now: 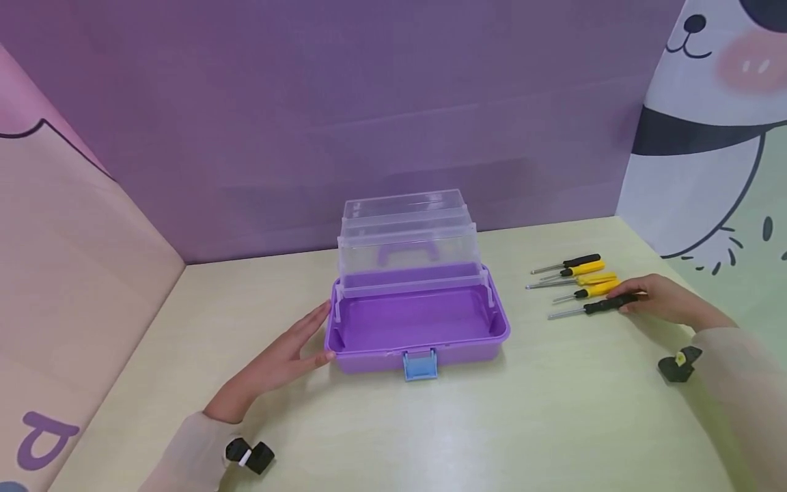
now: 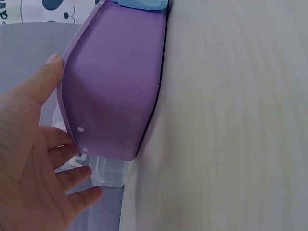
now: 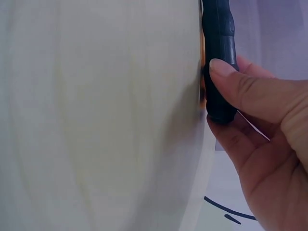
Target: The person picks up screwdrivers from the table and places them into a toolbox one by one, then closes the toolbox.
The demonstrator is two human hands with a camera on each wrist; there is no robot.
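Observation:
A purple toolbox stands on the table with its clear lid raised at the back and a blue latch hanging at the front; its inside is bare. My left hand rests against the box's left end, fingers fairly straight and spread, thumb at the front corner. In the left wrist view the left hand touches the rim. My right hand pinches the black handle of a screwdriver between thumb and fingers. The right wrist view shows the thumb on the ribbed black handle, near its butt end.
Several more screwdrivers lie in a loose column behind the held one: yellow-handled ones and a black-handled one farthest back. A purple wall panel stands behind the table, with printed panels at both sides.

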